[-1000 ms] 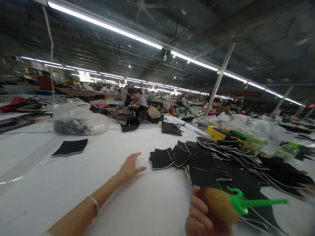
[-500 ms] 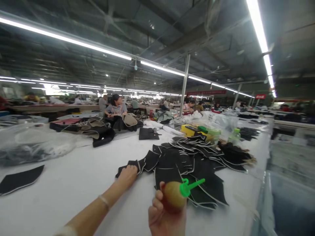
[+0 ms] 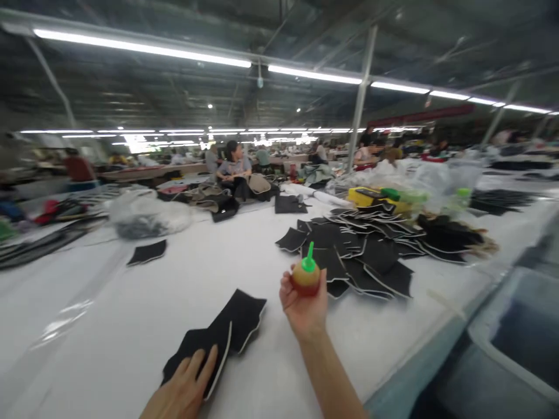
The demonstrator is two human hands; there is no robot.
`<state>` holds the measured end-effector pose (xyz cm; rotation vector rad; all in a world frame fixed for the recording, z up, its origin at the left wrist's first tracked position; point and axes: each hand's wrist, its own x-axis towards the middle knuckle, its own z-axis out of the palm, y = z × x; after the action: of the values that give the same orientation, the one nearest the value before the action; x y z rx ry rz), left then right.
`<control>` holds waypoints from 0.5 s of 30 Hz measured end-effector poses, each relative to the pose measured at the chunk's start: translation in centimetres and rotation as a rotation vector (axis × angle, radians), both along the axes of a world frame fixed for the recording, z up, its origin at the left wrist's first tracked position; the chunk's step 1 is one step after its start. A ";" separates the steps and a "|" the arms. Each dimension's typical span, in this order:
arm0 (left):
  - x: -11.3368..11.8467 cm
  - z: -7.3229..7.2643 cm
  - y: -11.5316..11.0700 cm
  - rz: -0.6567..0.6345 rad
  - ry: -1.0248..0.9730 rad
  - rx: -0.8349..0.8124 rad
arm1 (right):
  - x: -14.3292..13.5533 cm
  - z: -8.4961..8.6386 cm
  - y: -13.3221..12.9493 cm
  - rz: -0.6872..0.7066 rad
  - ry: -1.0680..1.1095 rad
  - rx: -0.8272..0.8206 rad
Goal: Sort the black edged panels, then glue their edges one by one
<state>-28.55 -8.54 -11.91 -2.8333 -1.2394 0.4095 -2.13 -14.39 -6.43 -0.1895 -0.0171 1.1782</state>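
My left hand (image 3: 186,384) lies with its fingers spread on top of black fabric pieces (image 3: 242,317) with pale edges, low on the white table. These pieces overlap each other. In my right hand (image 3: 305,311) is a round squeeze bottle (image 3: 307,280) with amber-brown liquid and a green nozzle (image 3: 310,262) pointing up. Beyond the bottle is a large spread pile of similar black pieces (image 3: 375,256). One more black piece (image 3: 147,252) lies by itself at the left.
A clear plastic bag (image 3: 151,214) and dark bags stand at the back left. A yellow box (image 3: 364,196) sits behind the pile. At the lower right is a translucent bin (image 3: 519,326). A seated person (image 3: 236,166) is across the table.
My left hand has come away from the pile, nearer to me, and black pieces now lie under it. The bottle's nozzle has turned from pointing right to upright. The view has shifted left.
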 end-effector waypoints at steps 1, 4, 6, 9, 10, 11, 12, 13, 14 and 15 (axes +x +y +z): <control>-0.5 0.8 -1.4 0.050 0.027 -0.006 | -0.6 0.0 -0.4 0.023 -0.023 -0.030; -2.1 3.1 -5.0 0.194 0.073 -0.120 | -2.6 -0.1 -2.0 0.097 -0.107 -0.121; -3.2 4.2 -6.8 0.256 -0.014 -0.226 | -4.2 -0.4 -3.3 0.137 -0.162 -0.179; -4.1 5.0 -7.8 0.309 -0.222 -0.253 | -6.3 -0.6 -4.7 0.149 -0.214 -0.258; -4.1 5.0 -7.8 0.322 -0.266 -0.232 | -6.9 -0.6 -5.0 0.137 -0.230 -0.276; -4.0 4.9 -7.7 0.332 -0.289 -0.211 | -7.3 -0.6 -5.3 0.118 -0.251 -0.290; -3.8 4.8 -7.6 0.340 -0.294 -0.192 | -7.6 -0.6 -5.6 0.098 -0.281 -0.296; -3.6 4.7 -7.4 0.346 -0.290 -0.176 | -7.8 -0.5 -5.8 0.081 -0.321 -0.296; -3.2 4.7 -7.3 0.353 -0.281 -0.165 | -7.9 -0.5 -6.1 0.068 -0.372 -0.292; -2.9 4.7 -7.2 0.361 -0.271 -0.160 | -7.8 -0.4 -6.4 0.060 -0.428 -0.286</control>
<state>-31.42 -15.71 -7.17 -2.8639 -1.8622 0.1344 -9.93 -20.75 -6.83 -0.6951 -0.2323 1.1788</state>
